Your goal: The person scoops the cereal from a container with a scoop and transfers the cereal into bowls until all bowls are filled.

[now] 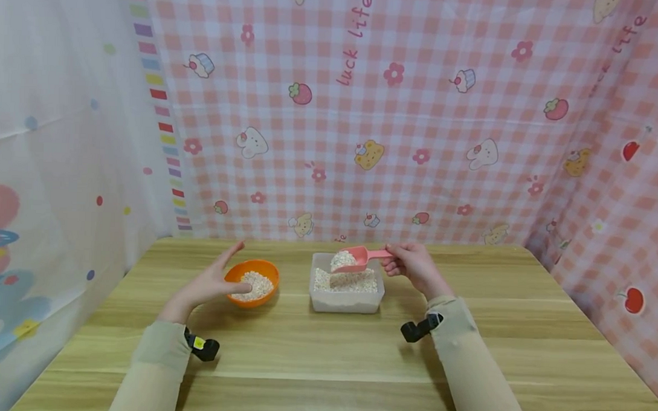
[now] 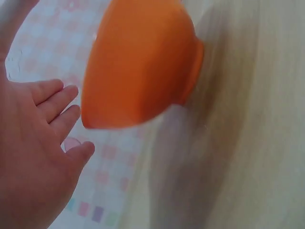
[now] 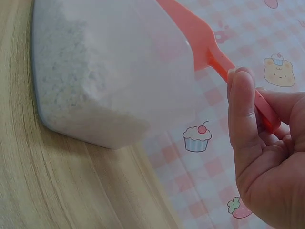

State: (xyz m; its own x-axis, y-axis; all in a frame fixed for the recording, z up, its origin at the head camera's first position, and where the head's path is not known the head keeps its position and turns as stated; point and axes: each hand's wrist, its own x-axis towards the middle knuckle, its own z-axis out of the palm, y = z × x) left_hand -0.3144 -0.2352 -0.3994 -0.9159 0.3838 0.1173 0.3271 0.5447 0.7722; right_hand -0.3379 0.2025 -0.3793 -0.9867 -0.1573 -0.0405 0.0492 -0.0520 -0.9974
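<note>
The pink scoop (image 1: 361, 257) hung over the clear plastic box (image 1: 347, 302), its mouth turned left and a heap of pale flakes (image 1: 342, 260) at the front. It lay nearly level, probably so the load would not slide out, and being over the box meant loose flakes could drop back among the rest there.

The right hand (image 1: 417, 270) pinched the scoop's handle near its end, thumb and fingers (image 3: 244, 98) closed on it. That grip seemed chosen to keep the knuckles beside the box, clear of its wall and contents. The box stood flat on the tabletop (image 1: 313, 356), open at the top, which left room for the scoop to enter.

To the left, apart from the box, sat the orange bowl (image 1: 252, 266), upright, with more flakes inside. The left hand (image 1: 207, 286) was spread wide around its left side, thumb and fingers well parted and gripping nothing, perhaps placed to steady it; whether any fingertip touched the rim could not be told.

Each wrist carried a small black camera (image 1: 413, 331), set low to face its hand's work. Behind the tabletop hung a checked cloth (image 1: 337, 127).
</note>
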